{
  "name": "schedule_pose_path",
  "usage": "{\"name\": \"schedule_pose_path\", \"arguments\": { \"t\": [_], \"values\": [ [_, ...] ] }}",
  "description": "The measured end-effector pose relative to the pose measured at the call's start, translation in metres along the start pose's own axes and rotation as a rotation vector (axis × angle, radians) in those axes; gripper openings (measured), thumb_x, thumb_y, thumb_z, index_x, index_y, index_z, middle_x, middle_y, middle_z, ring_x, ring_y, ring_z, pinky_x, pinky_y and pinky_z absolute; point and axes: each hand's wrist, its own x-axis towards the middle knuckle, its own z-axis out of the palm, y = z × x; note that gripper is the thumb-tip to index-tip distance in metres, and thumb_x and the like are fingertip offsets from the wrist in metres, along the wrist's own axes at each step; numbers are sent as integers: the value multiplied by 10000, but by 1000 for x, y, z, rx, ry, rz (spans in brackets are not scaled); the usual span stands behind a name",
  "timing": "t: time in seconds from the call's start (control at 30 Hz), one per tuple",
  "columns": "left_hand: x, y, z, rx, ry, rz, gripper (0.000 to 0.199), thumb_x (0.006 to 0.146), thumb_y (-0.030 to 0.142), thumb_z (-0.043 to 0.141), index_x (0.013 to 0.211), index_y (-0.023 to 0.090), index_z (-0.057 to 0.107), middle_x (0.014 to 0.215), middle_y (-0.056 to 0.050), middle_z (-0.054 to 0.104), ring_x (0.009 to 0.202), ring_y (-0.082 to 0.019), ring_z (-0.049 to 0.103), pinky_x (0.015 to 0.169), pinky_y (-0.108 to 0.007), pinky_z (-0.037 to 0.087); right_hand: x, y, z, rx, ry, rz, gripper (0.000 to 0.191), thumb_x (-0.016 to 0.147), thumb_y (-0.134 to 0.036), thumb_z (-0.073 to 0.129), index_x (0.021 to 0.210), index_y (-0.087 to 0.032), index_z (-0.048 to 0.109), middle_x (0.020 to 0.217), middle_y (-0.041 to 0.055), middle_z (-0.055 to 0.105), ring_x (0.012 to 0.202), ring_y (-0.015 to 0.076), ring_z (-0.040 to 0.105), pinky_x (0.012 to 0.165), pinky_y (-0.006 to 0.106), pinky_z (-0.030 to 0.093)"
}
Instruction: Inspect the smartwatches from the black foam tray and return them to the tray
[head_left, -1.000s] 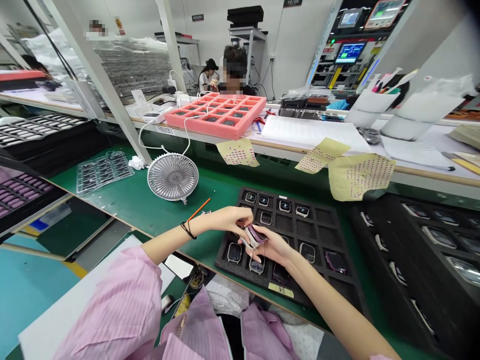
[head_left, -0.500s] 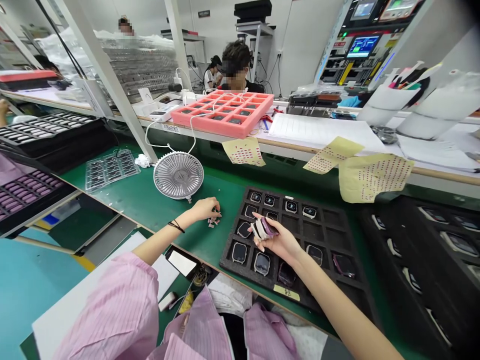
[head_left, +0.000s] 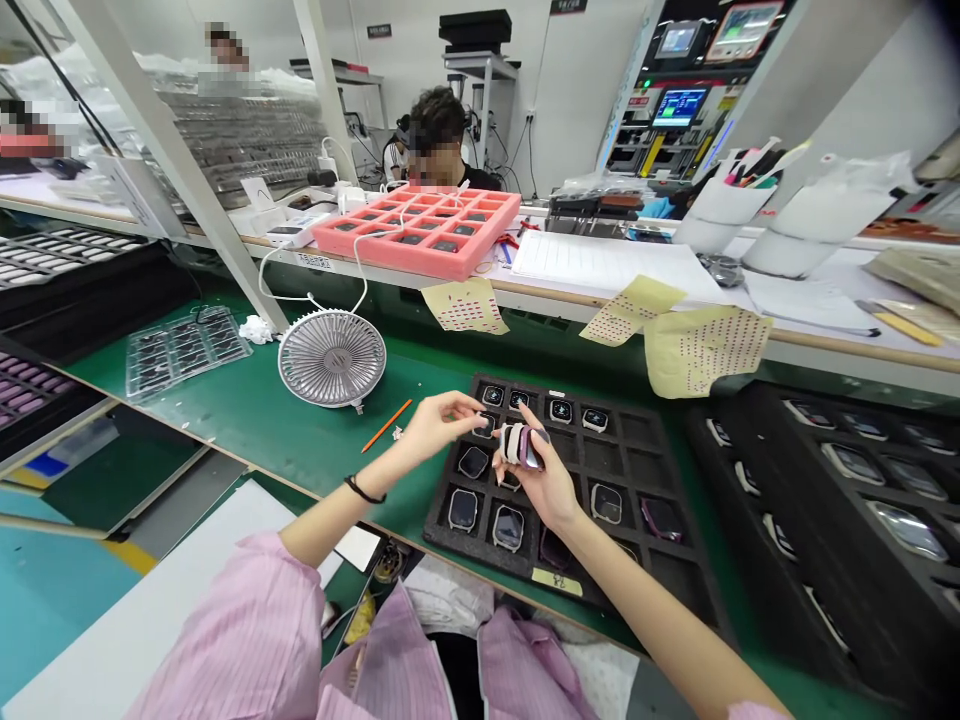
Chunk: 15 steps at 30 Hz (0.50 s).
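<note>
My right hand (head_left: 551, 480) holds several smartwatch bodies (head_left: 517, 446) in a row, some light-coloured and some purple, above a black foam tray (head_left: 637, 440). My left hand (head_left: 448, 425) has come close to them from the left, thumb and fingertips pinched together. Whatever is between those fingertips is too small to make out. Square watches with dark screens, such as this silver one (head_left: 508, 527), lie in the tray's pockets. Left of the tray, an orange stick (head_left: 386, 426) and a few tiny pale bits (head_left: 397, 433) rest on the green tabletop (head_left: 322, 440).
A grey fan (head_left: 332, 358) stands on the table beside a clear plastic tray (head_left: 184, 350). Black trays of watches (head_left: 847, 480) are stacked at right. On the shelf ahead are a pink foam tray (head_left: 420, 262) and papers (head_left: 607, 262). A co-worker (head_left: 442, 130) sits beyond it.
My left hand has left the small bits on the table and moved right, up to the watches in my right hand. The orange stick now shows. The whole view has shifted slightly.
</note>
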Motion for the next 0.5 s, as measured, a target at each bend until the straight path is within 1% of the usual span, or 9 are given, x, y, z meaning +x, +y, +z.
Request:
{"name": "schedule_pose_path", "arguments": {
  "t": [0.03,0.1,0.13,0.2,0.27,0.33,0.4,0.5],
  "values": [
    [-6,8,15,-138,29,45,348,730,405,750,949,138,705,765,-39,698,656,-130,634,597,-224,508,-1,1,0,-13,23,-29,640,855,-397,575,1453,-307,365,926,26,675,688,186,623,556,311,496],
    [-16,20,42,-355,37,46,359,739,410,750,957,128,703,725,-27,674,571,-116,612,555,-235,513,-3,2,-2,-39,89,-71,650,834,-408,611,1439,-322,390,958,12,653,726,172,609,597,301,512],
    [-20,24,52,-437,41,31,365,740,420,749,947,122,703,698,-22,662,518,-109,589,508,-237,502,-4,2,-3,-52,125,-91,650,823,-413,626,1429,-325,406,982,8,641,741,163,598,622,296,518],
    [-24,28,66,-530,67,7,360,738,423,751,919,114,710,656,-12,643,452,-94,544,455,-236,473,-5,2,-4,-75,177,-136,653,811,-426,637,1420,-327,423,1023,7,623,767,153,577,670,290,524],
    [-25,28,73,-547,111,7,335,732,409,759,895,119,726,648,-8,637,441,-82,519,454,-234,457,-5,2,-5,-99,203,-167,668,810,-446,631,1429,-325,411,1046,19,614,808,161,571,713,297,525],
    [-25,27,79,-530,170,23,295,736,389,760,884,135,747,681,-10,636,457,-74,509,467,-233,446,-4,3,-5,-131,227,-184,684,811,-464,622,1439,-323,391,1096,37,606,880,181,577,756,312,522],
    [-25,25,85,-511,246,50,256,752,369,748,894,157,764,726,-13,628,485,-70,499,472,-228,429,-4,6,-6,-172,253,-213,674,822,-477,608,1439,-326,382,1196,50,582,988,200,572,824,329,508],
    [-25,23,96,-490,343,85,229,785,349,718,936,186,774,745,-15,611,542,-79,495,489,-223,415,-5,11,-7,-229,268,-288,633,843,-483,588,1424,-334,388,1362,42,499,1134,208,533,943,351,455]
  ]
}}
